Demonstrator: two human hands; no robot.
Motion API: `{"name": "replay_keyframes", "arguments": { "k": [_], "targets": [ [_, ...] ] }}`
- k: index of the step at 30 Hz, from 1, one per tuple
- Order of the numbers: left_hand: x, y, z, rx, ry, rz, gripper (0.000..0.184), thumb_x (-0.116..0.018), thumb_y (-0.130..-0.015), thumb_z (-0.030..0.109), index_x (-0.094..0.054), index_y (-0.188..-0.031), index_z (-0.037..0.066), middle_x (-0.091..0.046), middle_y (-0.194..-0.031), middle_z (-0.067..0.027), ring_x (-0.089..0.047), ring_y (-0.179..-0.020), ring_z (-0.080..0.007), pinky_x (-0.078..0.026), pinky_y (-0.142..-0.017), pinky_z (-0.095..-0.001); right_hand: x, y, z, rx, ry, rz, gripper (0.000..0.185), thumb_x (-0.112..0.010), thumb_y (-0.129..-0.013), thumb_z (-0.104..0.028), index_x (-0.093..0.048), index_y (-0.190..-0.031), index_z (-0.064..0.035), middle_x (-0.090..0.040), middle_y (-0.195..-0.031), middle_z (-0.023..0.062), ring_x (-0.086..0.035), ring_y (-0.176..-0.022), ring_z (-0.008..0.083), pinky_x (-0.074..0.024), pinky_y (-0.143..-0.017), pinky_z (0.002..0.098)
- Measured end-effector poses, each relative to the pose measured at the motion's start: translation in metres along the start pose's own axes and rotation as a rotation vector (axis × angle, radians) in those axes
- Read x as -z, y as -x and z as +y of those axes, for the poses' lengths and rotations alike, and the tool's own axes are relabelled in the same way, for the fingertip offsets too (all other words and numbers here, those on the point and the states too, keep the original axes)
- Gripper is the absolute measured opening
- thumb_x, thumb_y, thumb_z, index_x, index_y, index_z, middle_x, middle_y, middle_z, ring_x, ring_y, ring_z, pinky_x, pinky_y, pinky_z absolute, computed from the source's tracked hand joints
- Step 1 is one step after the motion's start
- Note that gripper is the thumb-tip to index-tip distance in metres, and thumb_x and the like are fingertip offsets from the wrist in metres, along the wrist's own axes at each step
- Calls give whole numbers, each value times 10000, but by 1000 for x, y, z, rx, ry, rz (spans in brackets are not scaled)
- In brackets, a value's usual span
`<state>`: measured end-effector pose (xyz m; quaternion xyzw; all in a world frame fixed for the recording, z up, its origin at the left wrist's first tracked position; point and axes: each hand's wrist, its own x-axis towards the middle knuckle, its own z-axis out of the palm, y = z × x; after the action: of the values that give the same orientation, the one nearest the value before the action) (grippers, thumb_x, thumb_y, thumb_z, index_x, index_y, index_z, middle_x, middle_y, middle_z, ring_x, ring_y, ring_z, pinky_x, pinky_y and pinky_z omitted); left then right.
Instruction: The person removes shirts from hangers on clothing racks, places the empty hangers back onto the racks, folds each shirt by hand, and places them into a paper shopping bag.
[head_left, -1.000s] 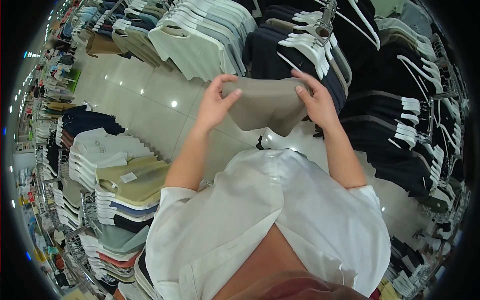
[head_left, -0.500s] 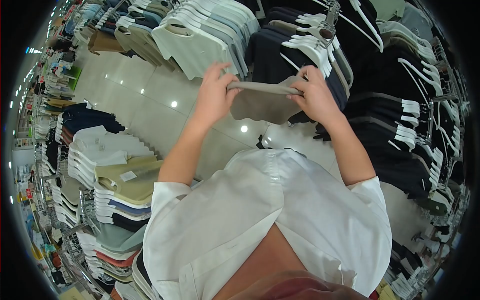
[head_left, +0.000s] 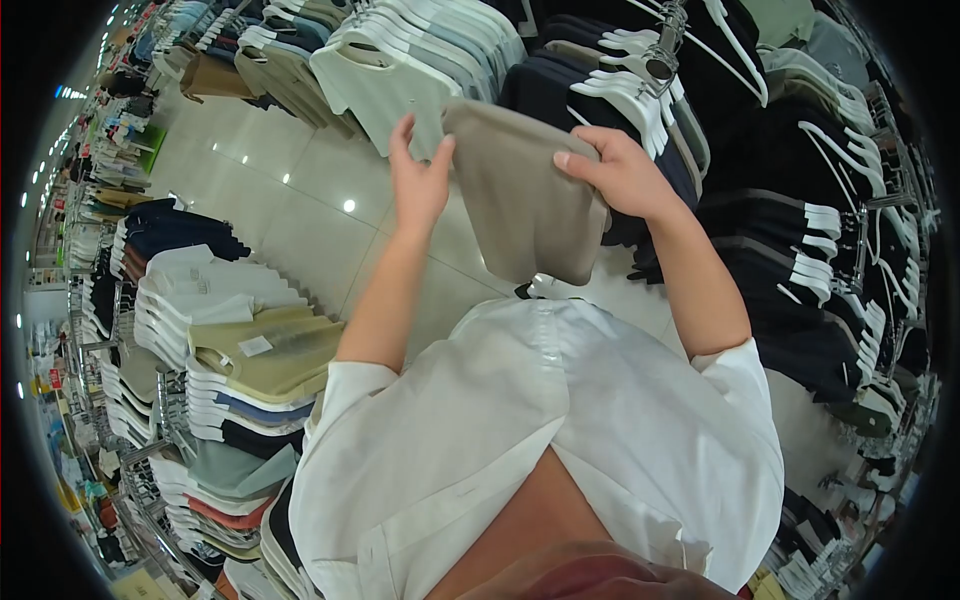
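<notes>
A folded taupe garment (head_left: 525, 195) hangs in front of my white shirt, its lower edge close above it. My right hand (head_left: 625, 172) pinches the upper right edge, thumb on the near face and fingers mostly behind the cloth. On the other side my left hand (head_left: 422, 180) is open, fingers raised and apart. Its thumb lies right beside the left edge of the fabric; whether it touches I cannot tell. The garment's exact kind does not show in this fold.
Pale tops on hangers (head_left: 385, 85) hang beyond my hands, with dark tops (head_left: 540, 90) beside them. To the right are black garments (head_left: 770, 220) on white hangers. A rack with a yellow-green top (head_left: 290, 350) stands at left. Shiny floor tiles (head_left: 320, 210) lie between.
The garment has turned from nearly edge-on to showing its broad face. My left hand has let go of its edge and opened; my right hand still holds it.
</notes>
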<state>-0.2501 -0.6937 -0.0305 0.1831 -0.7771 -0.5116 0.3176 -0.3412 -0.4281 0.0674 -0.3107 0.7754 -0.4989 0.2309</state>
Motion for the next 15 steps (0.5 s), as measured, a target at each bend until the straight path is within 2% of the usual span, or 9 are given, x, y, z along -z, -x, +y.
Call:
{"name": "replay_keyframes", "arguments": {
  "k": [2, 4, 6, 7, 8, 10, 11, 12, 15],
  "targets": [
    [0, 30, -30, 234, 214, -45, 814, -733, -997, 214, -252, -1624, 20, -255, -1703, -221, -223, -1600, -317, -220, -1275, -428, -3, -6, -1, 57, -53, 123, 361, -708, -955, -336, -705, -958, 26, -693, -772, 106, -641, -698, 214, -515, -688, 365],
    [-3, 66, -49, 534, 226, -167, 874, -683, -1024, 388, -189, -1668, 65, -202, -1730, -209, -202, -1606, -332, -206, -1274, -506, -1, -3, -16, 16, 44, 219, 381, -710, -944, -360, -725, -989, 18, -722, -796, 136, -692, -743, 255, -535, -723, 395],
    [-15, 98, -73, 856, 318, -326, 935, -607, -1021, 568, -156, -1686, 90, -137, -1757, -176, -130, -1624, -330, -171, -1281, -526, -4, -3, -31, 29, 167, 301, 391, -714, -935, -372, -729, -1002, 13, -725, -788, 157, -711, -739, 291, -546, -717, 406],
    [-21, 108, -76, 919, 361, -379, 918, -550, -1027, 612, -146, -1692, 125, -129, -1758, -166, -118, -1623, -337, -138, -1277, -573, -8, 0, -45, -46, 87, 290, 400, -710, -928, -380, -733, -1031, 6, -724, -790, 196, -720, -737, 372, -559, -707, 439],
    [-29, 116, -81, 981, 405, -430, 902, -493, -1034, 655, -135, -1698, 160, -120, -1760, -156, -107, -1622, -343, -105, -1274, -620, -15, 2, -55, -15, 148, 309, 392, -706, -930, -373, -733, -1038, 3, -722, -791, 204, -716, -731, 387, -561, -703, 447],
    [-47, 110, -48, 1040, 691, -436, 925, -494, -1024, 680, -163, -1691, 131, -162, -1757, -133, -151, -1618, -328, -159, -1276, -569, -31, 5, -71, 48, 269, 340, 377, -700, -932, -360, -734, -1051, -3, -718, -793, 219, -707, -719, 416, -565, -696, 464],
    [-54, 106, -29, 1070, 833, -437, 938, -494, -1019, 693, -177, -1688, 116, -183, -1755, -121, -174, -1615, -320, -186, -1277, -544, -41, 9, -83, 64, 261, 285, 356, -694, -939, -340, -738, -1075, -14, -725, -814, 227, -718, -773, 420, -565, -715, 475],
    [-59, 98, -14, 1085, 963, -442, 933, -489, -1020, 692, -181, -1687, 116, -188, -1753, -122, -181, -1612, -322, -193, -1274, -544, -58, 12, -80, 154, 214, 320, 327, -739, -942, -294, -726, -1068, 7, -691, -740, 175, -652, -618, 281, -504, -603, 385],
    [-57, 85, 5, 1028, 1281, -488, 918, -472, -1023, 690, -193, -1683, 116, -205, -1744, -127, -202, -1602, -328, -214, -1267, -545, -104, 18, -77, 411, 266, 241, 327, -725, -950, -271, -718, -1102, 19, -748, -1063, 203, -718, -794, 374, -559, -688, 432]
  ]
}}
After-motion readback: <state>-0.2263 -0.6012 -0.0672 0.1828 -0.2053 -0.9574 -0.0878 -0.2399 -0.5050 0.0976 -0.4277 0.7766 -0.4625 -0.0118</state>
